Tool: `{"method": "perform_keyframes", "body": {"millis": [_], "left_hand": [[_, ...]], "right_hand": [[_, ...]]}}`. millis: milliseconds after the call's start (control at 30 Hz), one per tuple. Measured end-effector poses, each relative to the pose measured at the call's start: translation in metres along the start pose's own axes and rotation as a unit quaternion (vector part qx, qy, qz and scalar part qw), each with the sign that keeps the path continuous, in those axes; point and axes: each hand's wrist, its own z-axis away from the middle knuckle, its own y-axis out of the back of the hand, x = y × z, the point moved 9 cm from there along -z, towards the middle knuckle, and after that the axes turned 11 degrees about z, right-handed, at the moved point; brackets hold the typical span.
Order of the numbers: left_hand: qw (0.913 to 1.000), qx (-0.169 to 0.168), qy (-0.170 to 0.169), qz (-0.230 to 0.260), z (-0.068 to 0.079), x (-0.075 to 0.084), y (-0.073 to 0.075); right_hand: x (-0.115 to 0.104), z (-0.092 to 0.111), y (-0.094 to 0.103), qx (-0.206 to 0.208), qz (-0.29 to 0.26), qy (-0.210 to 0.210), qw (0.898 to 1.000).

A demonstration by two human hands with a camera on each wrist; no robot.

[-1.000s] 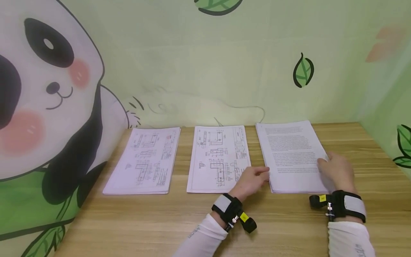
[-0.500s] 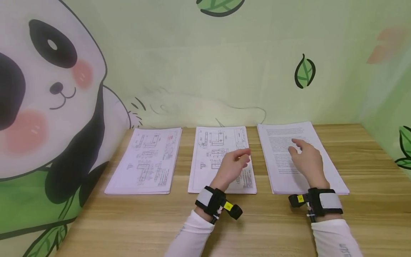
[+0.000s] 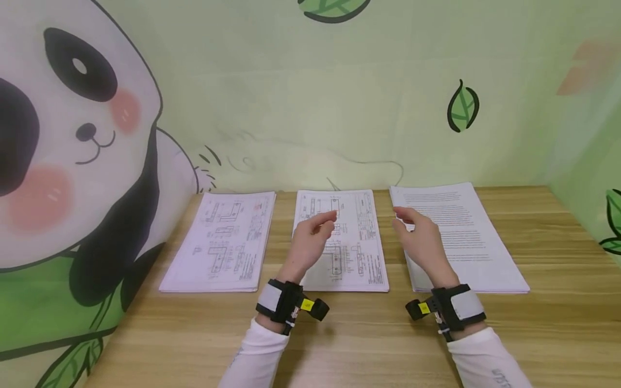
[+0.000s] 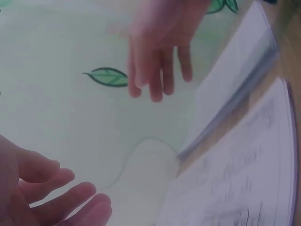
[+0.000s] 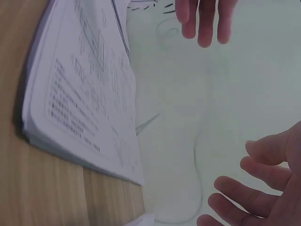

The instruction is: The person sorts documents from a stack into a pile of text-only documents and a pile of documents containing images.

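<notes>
My left hand hovers over the left part of the middle stack of paper, whose top sheet carries a technical drawing. Its fingers are relaxed and hold nothing. My right hand is above the left side of the right stack of paper, a printed text, with loose fingers and nothing in them. In the left wrist view the fingers of the left hand are apart from the paper. The right wrist view shows the right hand likewise apart from the drawing stack.
A further stack of drawings lies at the left of the wooden table. Behind the table stands a pale green wall with leaves and a large panda. Each wrist wears a black strap with a camera.
The right hand has let go of the right stack's right edge and moved left above it. My left hand has left that stack's left edge and moved left over the middle stack.
</notes>
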Motion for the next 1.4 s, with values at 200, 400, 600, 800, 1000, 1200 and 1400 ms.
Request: {"method": "perform_keyframes", "body": {"millis": [200, 400, 600, 800, 1000, 1200, 1400], "left_hand": [[0.9988, 0.01, -0.01, -0.048, 0.004, -0.005, 0.031], [0.9918, 0.029, 0.007, -0.124, 0.011, -0.014, 0.076], [0.9837, 0.045, 0.004, -0.174, 0.018, -0.021, 0.123], [0.9729, 0.062, 0.058, -0.215, 0.024, -0.043, 0.167], [0.9612, 0.101, 0.113, -0.23, 0.028, -0.062, 0.213], [0.9553, 0.112, 0.148, -0.23, 0.034, -0.074, 0.242], [0.9432, 0.122, 0.194, -0.24, 0.038, -0.087, 0.262]], "right_hand": [[-0.033, 0.005, -0.017, -0.019, -0.037, 0.029, 0.999], [-0.06, 0.01, -0.037, -0.039, -0.068, 0.048, 0.996], [-0.078, 0.01, -0.054, -0.055, -0.094, 0.046, 0.993], [-0.092, 0.008, -0.07, -0.059, -0.14, 0.041, 0.987], [-0.1, 0.007, -0.094, -0.075, -0.175, 0.003, 0.982], [-0.111, 0.008, -0.12, -0.1, -0.168, -0.01, 0.981], [-0.125, 0.011, -0.148, -0.148, -0.153, -0.001, 0.977]]}}
